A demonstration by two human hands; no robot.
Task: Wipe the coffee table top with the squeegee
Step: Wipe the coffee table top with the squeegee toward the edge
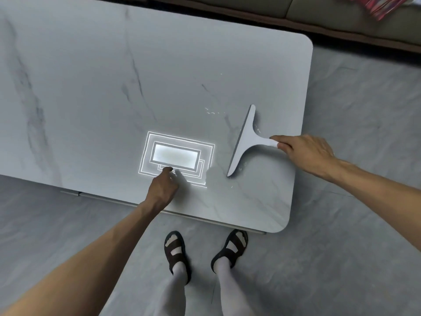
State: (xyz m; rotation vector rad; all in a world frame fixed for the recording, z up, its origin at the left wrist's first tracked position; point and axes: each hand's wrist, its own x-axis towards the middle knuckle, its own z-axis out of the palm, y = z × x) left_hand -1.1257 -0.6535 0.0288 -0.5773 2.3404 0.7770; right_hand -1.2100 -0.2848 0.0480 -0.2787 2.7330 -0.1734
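A white T-shaped squeegee [245,139] lies with its long blade on the grey marble-look coffee table top [102,87], near the table's right end. My right hand [305,153] grips the squeegee's short handle from the right. The blade runs diagonally from far right to near left. Small wet specks and droplets [211,111] sit on the top just left of the blade and under it. My left hand [163,187] rests on the top near the front edge, fingertips pressed down and holding nothing.
A bright reflection of a ceiling light [175,157] glares on the top beside my left hand. A sofa [319,14] stands behind the table, with a red patterned cloth [385,5] on it. My sandalled feet [205,249] stand on grey floor at the front edge.
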